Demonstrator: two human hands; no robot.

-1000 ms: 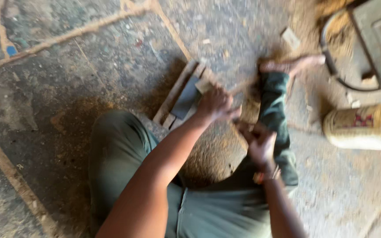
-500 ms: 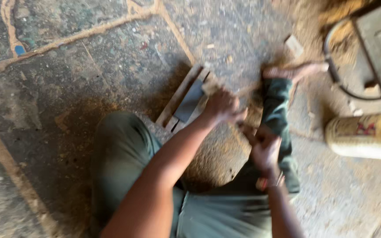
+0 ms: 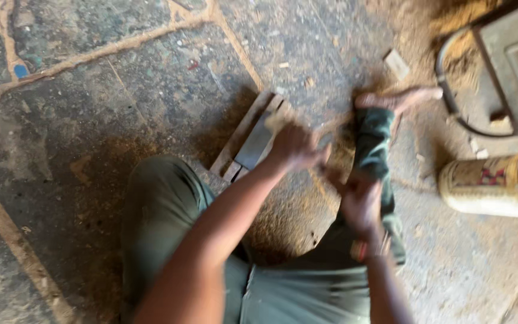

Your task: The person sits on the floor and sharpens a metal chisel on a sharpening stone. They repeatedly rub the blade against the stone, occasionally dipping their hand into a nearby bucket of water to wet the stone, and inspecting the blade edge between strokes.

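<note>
1. Wood strip point(image 3: 325, 129), thin and pale, lies across the floor between both hands, just right of the wooden frame point(image 3: 248, 137); it is blurred.
2. It looks light, stiff and likely splintery, best gripped near its ends.
3. Left hand point(image 3: 295, 147) reaches far over the knee, fingers curled together on the strip's far-left end.
4. Right hand point(image 3: 360, 201) sits nearer, wrist bent; whether its fingers clamp the strip cannot be told.
5. Woven basket point(image 3: 493, 186) lies well right.

single head view, looking steeply down, close over own lap and arms, stone floor point(image 3: 121, 108) beyond
</note>
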